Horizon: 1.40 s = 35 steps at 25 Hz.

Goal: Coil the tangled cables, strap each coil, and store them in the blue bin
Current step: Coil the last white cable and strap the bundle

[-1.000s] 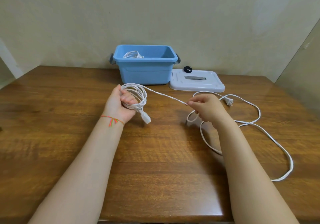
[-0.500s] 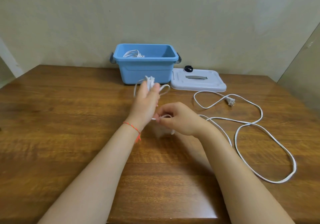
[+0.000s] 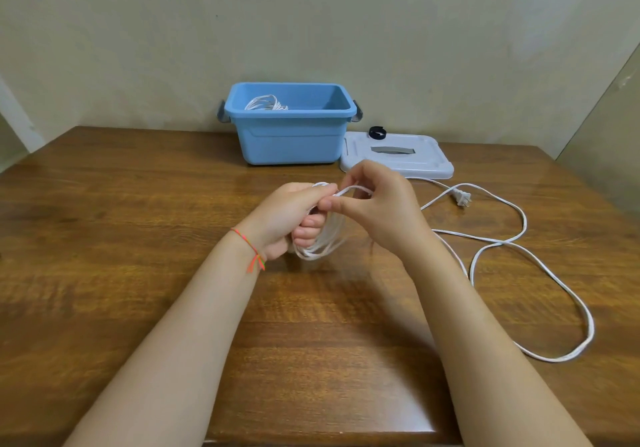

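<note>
My left hand (image 3: pixel 282 219) grips a small coil of white cable (image 3: pixel 320 244) above the middle of the wooden table (image 3: pixel 104 238). My right hand (image 3: pixel 377 207) pinches a strand of the same cable against the top of the coil. The loose length of the white cable (image 3: pixel 540 266) trails off to the right in wide loops, and its plug (image 3: pixel 462 199) lies near the lid. The blue bin (image 3: pixel 291 135) stands open at the back, with a coiled white cable (image 3: pixel 265 103) inside it.
A pale grey lid (image 3: pixel 396 157) lies flat to the right of the bin, with a black strap (image 3: pixel 377 132) on its far edge. A wall rises right behind the bin. The table's front edge runs just below my forearms.
My hands have come together at the table's middle. My right hand brought another turn of cable up onto the coil, and the loose loops on the right have shifted.
</note>
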Motion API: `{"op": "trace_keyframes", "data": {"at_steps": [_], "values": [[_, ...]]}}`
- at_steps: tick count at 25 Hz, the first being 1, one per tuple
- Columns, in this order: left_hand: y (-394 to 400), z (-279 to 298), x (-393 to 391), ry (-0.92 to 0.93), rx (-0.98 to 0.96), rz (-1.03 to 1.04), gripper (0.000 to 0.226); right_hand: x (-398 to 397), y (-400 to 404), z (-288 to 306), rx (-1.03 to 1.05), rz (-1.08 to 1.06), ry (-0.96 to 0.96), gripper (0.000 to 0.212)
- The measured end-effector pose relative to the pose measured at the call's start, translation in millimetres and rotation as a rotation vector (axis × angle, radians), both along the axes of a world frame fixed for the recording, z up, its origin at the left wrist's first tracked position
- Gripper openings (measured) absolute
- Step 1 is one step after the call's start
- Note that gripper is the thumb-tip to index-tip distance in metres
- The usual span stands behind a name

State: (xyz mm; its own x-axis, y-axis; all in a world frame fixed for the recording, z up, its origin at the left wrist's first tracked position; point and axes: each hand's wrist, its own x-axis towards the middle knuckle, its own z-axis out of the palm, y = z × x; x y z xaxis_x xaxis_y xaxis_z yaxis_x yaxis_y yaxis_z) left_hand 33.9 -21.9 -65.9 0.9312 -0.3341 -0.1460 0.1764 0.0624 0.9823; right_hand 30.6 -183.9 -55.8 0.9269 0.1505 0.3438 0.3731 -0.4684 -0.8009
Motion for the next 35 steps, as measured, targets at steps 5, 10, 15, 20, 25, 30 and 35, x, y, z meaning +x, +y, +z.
{"op": "trace_keyframes", "data": {"at_steps": [5,10,15,20,25,30,35], "values": [[4,0,-3,0.058,-0.239,-0.207,0.029,6,-12,2,0.116,-0.026,0.020,0.022],[-3,0,1,0.194,-0.471,-0.083,0.030,3,-7,-3,0.004,0.145,0.114,0.022],[0,0,-2,0.247,-0.574,-0.263,0.041,1,-6,-1,0.134,0.145,0.287,0.050],[-3,-2,-5,0.224,-0.523,-0.311,0.038,1,-9,0,0.215,0.223,0.356,0.052],[-13,-3,-2,0.238,-0.467,0.011,0.042,1,-8,-1,0.065,0.182,0.312,0.034],[-13,-2,0,0.232,-0.433,0.106,0.030,7,-13,-6,0.098,0.153,0.324,0.027],[-7,2,-7,0.273,-0.641,-0.149,0.026,13,-20,-10,0.359,0.282,0.421,0.021]]}}
